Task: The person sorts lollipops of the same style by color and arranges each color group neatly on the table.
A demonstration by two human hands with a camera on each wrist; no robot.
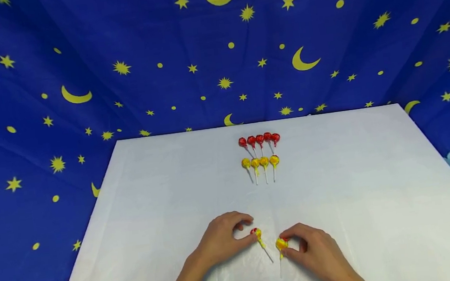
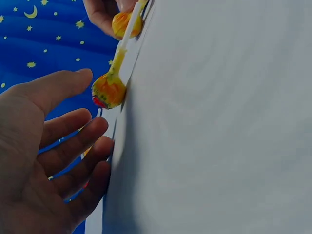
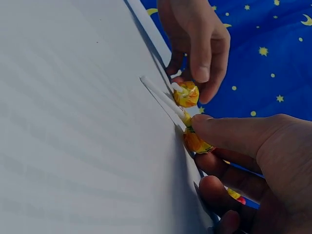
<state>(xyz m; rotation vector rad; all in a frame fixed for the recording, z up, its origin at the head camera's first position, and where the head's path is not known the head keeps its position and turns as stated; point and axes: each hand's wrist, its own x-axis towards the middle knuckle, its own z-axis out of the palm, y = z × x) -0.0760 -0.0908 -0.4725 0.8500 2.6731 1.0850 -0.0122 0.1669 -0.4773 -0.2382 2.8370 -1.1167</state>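
Observation:
Near the front of the white table, my right hand (image 1: 316,249) pinches a yellow-wrapped lollipop (image 1: 281,244) by its head, between thumb and forefinger, with the white stick pointing toward me. In the right wrist view the thumb lies over the neck of this lollipop (image 3: 195,142). My left hand (image 1: 224,236) is beside a second lollipop (image 1: 258,234), yellow with a red patch. Its thumb tip is right at the candy head, while the other fingers are loosely bent and apart, as the left wrist view shows around the lollipop (image 2: 109,90).
Farther back on the table (image 1: 165,204) several yellow lollipops (image 1: 264,163) lie side by side in a row. Behind them is a row of several red lollipops (image 1: 260,139). A blue cloth (image 1: 184,84) with moons and stars hangs behind the table.

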